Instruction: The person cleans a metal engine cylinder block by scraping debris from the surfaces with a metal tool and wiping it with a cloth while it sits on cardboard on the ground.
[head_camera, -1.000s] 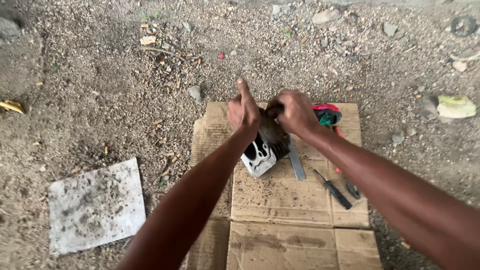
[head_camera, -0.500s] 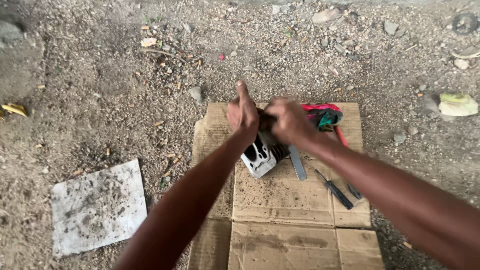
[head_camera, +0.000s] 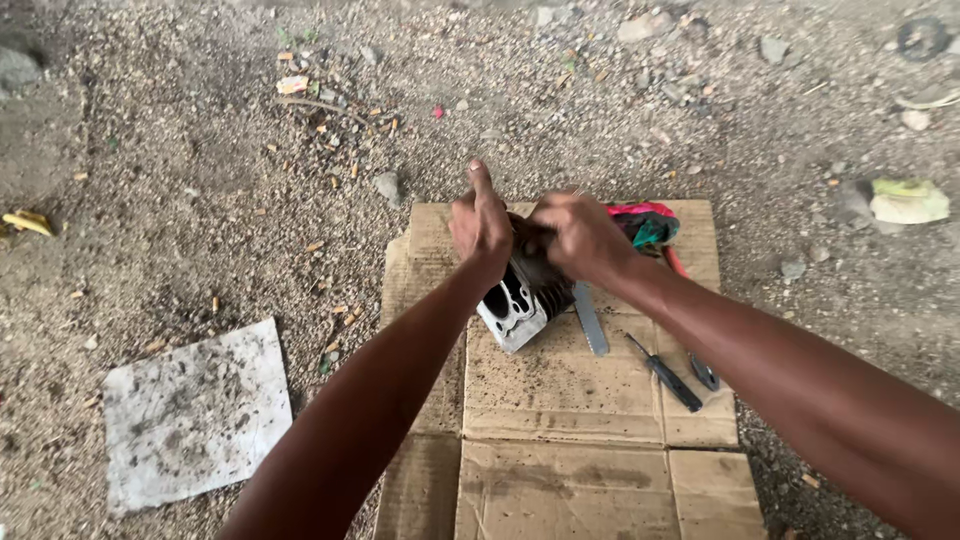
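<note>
Left hand (head_camera: 480, 225) and right hand (head_camera: 575, 235) both grip finned metal cylinder (head_camera: 520, 298) — above flattened brown cardboard (head_camera: 560, 400).

Both hands (head_camera: 530, 235) clenched together; left forefinger raised.

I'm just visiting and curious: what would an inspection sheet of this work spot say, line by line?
Surface: flattened cardboard laid on gravelly dirt ground.
Job's things: a finned metal engine part, its pale ported face toward the camera, held over the cardboard.
Clutter: a flat metal blade, a dark-handled screwdriver, a colourful rag, a dirty pale sheet on the ground.
Grippers: left hand on the part, one finger pointing up; right hand gripping its top.
Cables: nothing seen.
Surroundings: scattered stones, dry leaves, a pale scrap at right.
</note>
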